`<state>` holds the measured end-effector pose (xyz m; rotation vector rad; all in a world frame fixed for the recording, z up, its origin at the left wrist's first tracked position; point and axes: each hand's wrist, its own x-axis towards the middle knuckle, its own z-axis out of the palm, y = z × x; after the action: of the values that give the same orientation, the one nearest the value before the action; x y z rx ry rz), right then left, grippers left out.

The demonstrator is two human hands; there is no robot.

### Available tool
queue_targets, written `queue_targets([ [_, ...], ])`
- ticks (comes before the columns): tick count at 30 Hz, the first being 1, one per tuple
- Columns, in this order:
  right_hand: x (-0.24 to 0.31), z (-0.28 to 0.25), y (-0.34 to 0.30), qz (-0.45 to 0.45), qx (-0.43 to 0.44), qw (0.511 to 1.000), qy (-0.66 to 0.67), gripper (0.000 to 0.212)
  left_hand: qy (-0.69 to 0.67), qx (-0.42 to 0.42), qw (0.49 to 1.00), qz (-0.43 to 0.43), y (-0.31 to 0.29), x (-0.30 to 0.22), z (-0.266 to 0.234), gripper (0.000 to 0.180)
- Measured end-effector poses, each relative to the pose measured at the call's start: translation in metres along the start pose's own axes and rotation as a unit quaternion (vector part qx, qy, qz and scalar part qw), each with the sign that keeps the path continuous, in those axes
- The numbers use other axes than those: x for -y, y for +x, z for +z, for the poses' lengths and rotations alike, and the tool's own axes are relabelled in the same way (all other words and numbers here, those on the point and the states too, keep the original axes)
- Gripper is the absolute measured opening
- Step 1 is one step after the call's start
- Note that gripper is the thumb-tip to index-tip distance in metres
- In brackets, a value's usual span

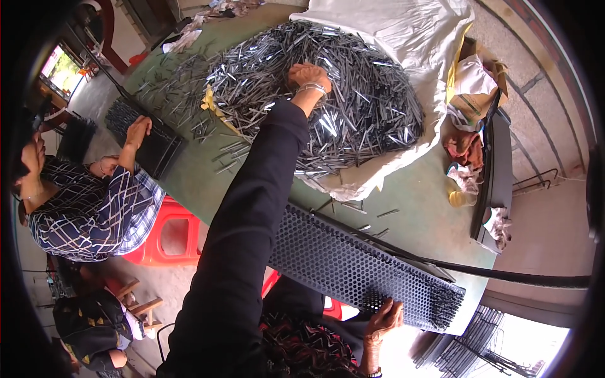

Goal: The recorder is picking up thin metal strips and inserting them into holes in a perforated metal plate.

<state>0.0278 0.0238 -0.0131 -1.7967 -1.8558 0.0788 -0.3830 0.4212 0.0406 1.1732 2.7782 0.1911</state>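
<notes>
My left hand [311, 77], with a bracelet at the wrist, is closed, its fingers down in a big heap of thin black strips [372, 94]. Whether any strips are in its grasp is hidden. The heap lies on an opened white woven sack [416, 28]. My right hand [383, 320] is closed, its fingertips bent together at the near edge of a long black panel [340, 255] full of round holes. What those fingers hold is too small to make out. Short black pieces stand densely packed at the panel's right end, and a dark patch of them is beside my right fingers.
A green table [413, 183] carries everything, with loose strips scattered over it. At left, a person [94, 208] sits by another black panel [148, 142] of bristling pieces. A red stool [167, 233] is nearby. A cardboard box [479, 104] and crumpled cloths [465, 151] lie at right.
</notes>
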Motion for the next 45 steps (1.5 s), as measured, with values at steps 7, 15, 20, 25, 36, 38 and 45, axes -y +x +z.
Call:
queue_targets([
  [7, 0.001, 0.002, 0.001, 0.026, -0.005, 1.000, -0.007, 0.022, -0.010, 0.048, 0.999, 0.020, -0.009, 0.008, -0.022, 0.070],
  [15, -0.002, 0.007, -0.001, 0.022, -0.035, 0.999, -0.004, 0.022, -0.018, -0.015, 1.000, 0.018, 0.000, -0.002, 0.006, 0.074],
  [20, 0.003, 0.005, -0.001, 0.016, -0.025, 1.000, 0.003, 0.022, -0.048, 0.048, 0.995, 0.069, 0.037, 0.034, -0.015, 0.077],
  [25, 0.007, -0.004, 0.004, 0.035, -0.021, 0.999, -0.016, 0.022, 0.061, 0.058, 0.994, 0.068, 0.009, -0.010, -0.011, 0.066],
  [36, 0.012, -0.001, 0.003, 0.018, -0.032, 0.999, 0.019, 0.021, 0.049, 0.040, 0.979, 0.193, 0.018, 0.044, -0.028, 0.031],
  [38, 0.012, -0.001, 0.003, 0.022, -0.032, 0.999, 0.011, 0.021, -0.007, 0.067, 0.981, 0.182, 0.016, 0.053, -0.036, 0.038],
  [45, 0.022, -0.017, 0.012, 0.015, -0.006, 0.999, 0.041, 0.022, -0.484, 0.121, 0.864, 0.072, -0.019, 0.095, -0.025, 0.032],
])
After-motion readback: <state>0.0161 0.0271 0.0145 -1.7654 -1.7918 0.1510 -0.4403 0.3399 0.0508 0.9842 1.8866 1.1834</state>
